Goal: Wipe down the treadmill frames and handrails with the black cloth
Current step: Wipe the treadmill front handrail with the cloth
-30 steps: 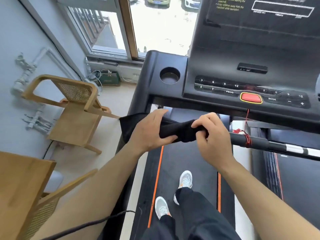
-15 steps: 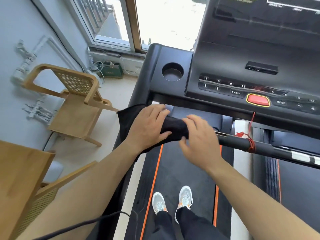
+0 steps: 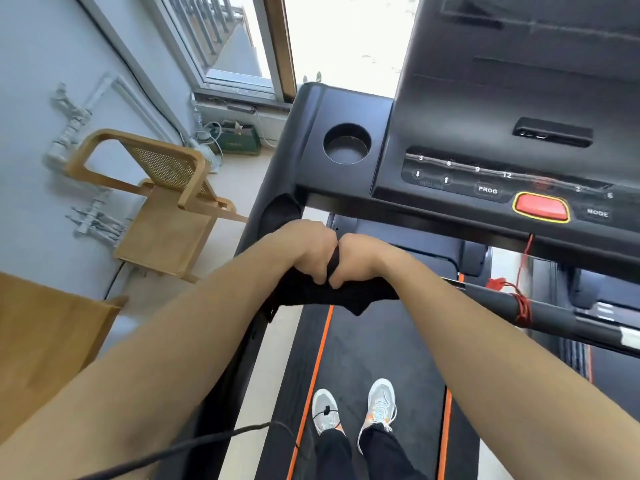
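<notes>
The black cloth (image 3: 349, 296) is draped over the left end of the treadmill's horizontal handrail (image 3: 550, 311), close to the left frame upright (image 3: 277, 188). My left hand (image 3: 304, 249) and my right hand (image 3: 360, 258) sit side by side with knuckles touching, both closed around the cloth and the bar under it. A fold of cloth sticks up between the two hands and its edges hang below them. The bar beneath the cloth is hidden.
The black console (image 3: 485, 161) with a cup holder (image 3: 347, 143) and a red stop button (image 3: 541, 206) hangs just above the hands. A red safety cord (image 3: 519, 299) is wrapped around the handrail to the right. A wooden chair (image 3: 162, 202) stands left of the treadmill. My feet stand on the belt (image 3: 381, 344).
My right hand has slid left along the handrail and closed on the cloth next to my left hand. The cloth is bunched tighter, and the view has moved closer to the console.
</notes>
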Demonstrator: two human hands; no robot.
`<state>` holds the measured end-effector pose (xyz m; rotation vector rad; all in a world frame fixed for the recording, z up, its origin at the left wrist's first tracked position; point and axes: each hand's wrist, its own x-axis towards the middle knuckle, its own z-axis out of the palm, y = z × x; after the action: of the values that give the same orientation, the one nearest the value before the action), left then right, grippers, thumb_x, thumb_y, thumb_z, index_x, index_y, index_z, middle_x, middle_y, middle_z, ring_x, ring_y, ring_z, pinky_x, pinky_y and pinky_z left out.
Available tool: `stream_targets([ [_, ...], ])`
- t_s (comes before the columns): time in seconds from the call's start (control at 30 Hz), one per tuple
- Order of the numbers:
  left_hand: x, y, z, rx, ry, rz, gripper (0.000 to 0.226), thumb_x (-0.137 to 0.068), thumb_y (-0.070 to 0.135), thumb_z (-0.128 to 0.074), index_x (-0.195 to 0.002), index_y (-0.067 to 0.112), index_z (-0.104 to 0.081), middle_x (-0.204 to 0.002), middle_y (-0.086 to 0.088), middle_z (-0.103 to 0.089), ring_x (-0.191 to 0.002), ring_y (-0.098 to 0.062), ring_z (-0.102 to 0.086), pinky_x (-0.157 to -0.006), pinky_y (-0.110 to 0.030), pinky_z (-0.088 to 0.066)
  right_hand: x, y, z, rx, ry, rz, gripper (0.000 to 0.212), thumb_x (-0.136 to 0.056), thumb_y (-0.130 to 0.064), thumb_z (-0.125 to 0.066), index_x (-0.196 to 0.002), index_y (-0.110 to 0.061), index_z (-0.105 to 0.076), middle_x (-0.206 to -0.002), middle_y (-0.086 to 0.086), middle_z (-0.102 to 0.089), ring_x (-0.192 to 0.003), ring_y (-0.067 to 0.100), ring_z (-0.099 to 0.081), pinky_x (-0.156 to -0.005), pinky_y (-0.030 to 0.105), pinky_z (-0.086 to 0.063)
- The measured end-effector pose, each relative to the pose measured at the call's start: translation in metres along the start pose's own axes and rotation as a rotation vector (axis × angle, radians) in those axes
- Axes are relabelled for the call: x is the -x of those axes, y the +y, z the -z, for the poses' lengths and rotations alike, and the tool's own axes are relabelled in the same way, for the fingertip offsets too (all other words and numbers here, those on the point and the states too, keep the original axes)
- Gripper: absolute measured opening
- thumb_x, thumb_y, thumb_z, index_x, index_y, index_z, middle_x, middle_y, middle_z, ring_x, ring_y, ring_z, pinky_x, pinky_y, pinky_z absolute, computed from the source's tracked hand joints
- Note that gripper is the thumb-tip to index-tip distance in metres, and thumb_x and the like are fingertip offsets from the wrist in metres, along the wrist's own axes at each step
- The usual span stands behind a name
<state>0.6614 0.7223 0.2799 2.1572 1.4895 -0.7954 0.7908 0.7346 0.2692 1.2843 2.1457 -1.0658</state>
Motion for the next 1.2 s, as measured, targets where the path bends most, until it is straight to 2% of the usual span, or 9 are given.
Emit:
stream_targets([
  [0.1, 0.004, 0.006, -0.002, 0.000, 0.021, 0.033, 0.028, -0.070, 0.043, -0.072, -0.091, 0.026, -0.065, -0.085, 0.003, -0.066, -0.079, -0.023, -0.065, -0.058, -0.031, -0.044, 0.005, 0.001, -0.007, 0.048, 0.103, -0.020, 0.030, -0.066, -0.040, -0.074, -0.086, -0.020, -0.062, -0.079, -0.001, -0.067, -0.070, 0.021, -0.063, -0.059, 0.033, -0.051],
  [0.33, 0.003, 0.022, -0.073, -0.177, 0.867, 0.176, 0.022, -0.065, 0.001, -0.066, -0.068, 0.016, -0.050, -0.058, -0.004, -0.052, -0.054, -0.028, -0.050, -0.054, -0.033, -0.028, 0.010, 0.013, -0.077, 0.501, 0.931, 0.014, 0.030, -0.061, -0.012, -0.080, -0.074, -0.016, -0.053, -0.062, 0.002, -0.058, -0.052, 0.025, -0.058, -0.049, 0.030, -0.032],
  [0.43, 0.005, 0.019, -0.055, -0.116, 0.614, 0.124, 0.008, -0.074, 0.021, -0.064, -0.079, 0.021, -0.059, -0.073, -0.002, -0.065, -0.067, -0.028, -0.063, -0.055, -0.031, -0.034, 0.011, 0.007, -0.058, 0.399, 0.795, 0.040, 0.020, -0.068, -0.018, -0.073, -0.077, -0.018, -0.055, -0.065, 0.001, -0.063, -0.056, 0.027, -0.061, -0.051, 0.029, -0.032],
  [0.6, 0.001, 0.013, 0.006, 0.085, -0.046, 0.058, 0.027, -0.065, 0.044, -0.074, -0.080, 0.025, -0.061, -0.078, 0.005, -0.062, -0.077, -0.023, -0.062, -0.064, -0.031, -0.049, 0.021, 0.010, -0.006, 0.060, 0.158, 0.039, 0.030, -0.069, -0.041, -0.072, -0.085, -0.022, -0.056, -0.074, -0.004, -0.059, -0.070, 0.022, -0.060, -0.055, 0.029, -0.042],
  [0.67, 0.002, 0.018, 0.000, 0.058, 0.007, 0.089, 0.029, -0.067, 0.046, -0.072, -0.085, 0.027, -0.060, -0.079, 0.006, -0.060, -0.079, -0.024, -0.063, -0.063, -0.030, -0.045, 0.025, 0.015, -0.014, 0.139, 0.279, 0.026, 0.026, -0.070, -0.039, -0.069, -0.086, -0.022, -0.056, -0.075, -0.004, -0.059, -0.068, 0.024, -0.059, -0.055, 0.030, -0.040],
  [0.8, 0.005, 0.035, -0.052, -0.104, 0.647, 0.155, 0.022, -0.067, 0.032, -0.073, -0.077, 0.022, -0.056, -0.068, 0.000, -0.063, -0.063, -0.030, -0.061, -0.054, -0.031, -0.036, 0.033, 0.035, -0.066, 0.483, 0.841, 0.065, 0.028, -0.067, -0.024, -0.078, -0.083, -0.016, -0.057, -0.070, 0.001, -0.062, -0.059, 0.026, -0.062, -0.050, 0.029, -0.029],
  [0.87, 0.004, 0.041, -0.060, -0.149, 0.770, 0.159, 0.026, -0.061, 0.022, -0.075, -0.070, 0.020, -0.051, -0.061, -0.003, -0.058, -0.056, -0.031, -0.055, -0.053, -0.031, -0.027, 0.036, 0.040, -0.066, 0.500, 0.891, 0.053, 0.027, -0.069, -0.022, -0.078, -0.081, -0.016, -0.055, -0.067, 0.000, -0.060, -0.057, 0.025, -0.062, -0.050, 0.029, -0.030],
  [1.07, -0.002, 0.040, 0.007, 0.147, 0.017, 0.036, 0.029, -0.066, 0.047, -0.073, -0.082, 0.029, -0.055, -0.072, 0.008, -0.060, -0.068, -0.018, -0.061, -0.058, -0.029, -0.043, 0.036, 0.048, -0.002, 0.042, 0.086, -0.021, 0.034, -0.066, -0.044, -0.074, -0.091, -0.025, -0.062, -0.075, -0.006, -0.064, -0.068, 0.016, -0.062, -0.059, 0.031, -0.051],
  [1.2, -0.010, 0.052, -0.007, 0.082, 0.204, 0.039, 0.034, -0.066, 0.049, -0.068, -0.091, 0.027, -0.062, -0.080, 0.006, -0.065, -0.072, -0.023, -0.064, -0.060, -0.031, -0.044, 0.050, 0.064, -0.026, 0.234, 0.382, -0.029, 0.029, -0.068, -0.042, -0.070, -0.089, -0.025, -0.058, -0.075, -0.005, -0.062, -0.069, 0.024, -0.063, -0.058, 0.033, -0.046],
])
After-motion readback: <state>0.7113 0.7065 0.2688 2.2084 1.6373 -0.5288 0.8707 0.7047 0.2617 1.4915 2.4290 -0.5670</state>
